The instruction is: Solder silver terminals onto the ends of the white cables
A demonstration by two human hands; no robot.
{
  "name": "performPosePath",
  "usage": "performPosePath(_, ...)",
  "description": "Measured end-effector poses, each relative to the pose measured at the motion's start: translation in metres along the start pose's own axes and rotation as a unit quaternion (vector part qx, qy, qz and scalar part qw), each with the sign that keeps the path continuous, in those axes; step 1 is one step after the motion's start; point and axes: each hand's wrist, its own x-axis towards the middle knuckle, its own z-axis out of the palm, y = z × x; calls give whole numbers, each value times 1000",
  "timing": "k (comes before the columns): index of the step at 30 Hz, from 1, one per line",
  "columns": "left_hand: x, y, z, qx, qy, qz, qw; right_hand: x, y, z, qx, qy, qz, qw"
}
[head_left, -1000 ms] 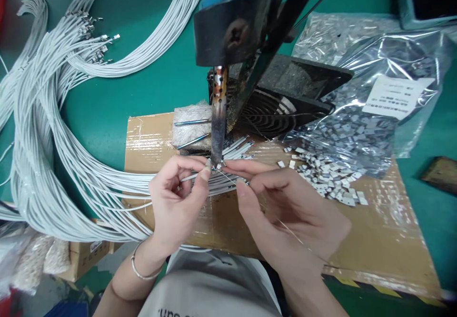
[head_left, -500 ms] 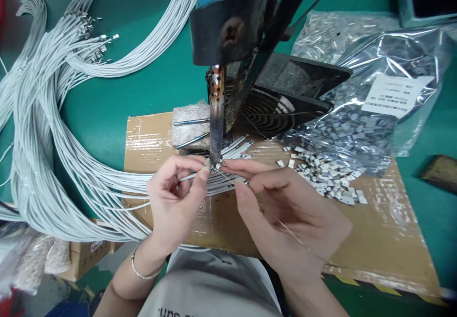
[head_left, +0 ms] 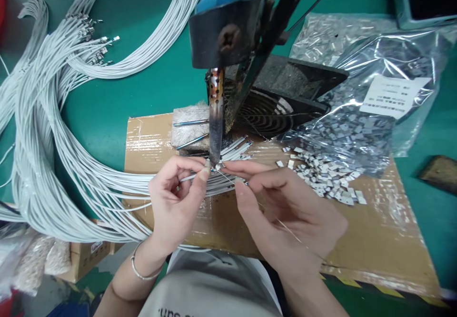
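My left hand (head_left: pixel 180 191) pinches a white cable (head_left: pixel 187 178) near its end, under the tip of the soldering iron (head_left: pixel 215 138), which hangs from a clamp. A tiny pale connector piece (head_left: pixel 218 167) is at the tip, with the extended fingers of my right hand (head_left: pixel 282 203) beside it. Thin solder wire (head_left: pixel 225 177) runs from the tip through my right hand and out below its palm. Whether those fingertips also grip the connector piece is too small to tell. More white cables (head_left: pixel 228 188) lie beneath both hands.
A cardboard sheet (head_left: pixel 374 245) covers the bench here. Small connector pieces (head_left: pixel 335 179) lie loose at right, before a clear bag (head_left: pixel 410 131). Behind the iron stands a black fan (head_left: pixel 271 112). A wrapped block (head_left: pixel 185 133) and large cable bundles (head_left: pixel 32 164) are at left.
Both hands hold nearly the same pose at the iron tip. The whole view has shifted slightly; nothing has visibly been taken hold of or let go.
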Motion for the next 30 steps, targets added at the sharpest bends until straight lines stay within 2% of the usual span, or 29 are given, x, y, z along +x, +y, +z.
performPosePath(30, -1, -1, 0, 16, 10, -4, 1000, 0, -2, 2, -4, 10, -6, 1000)
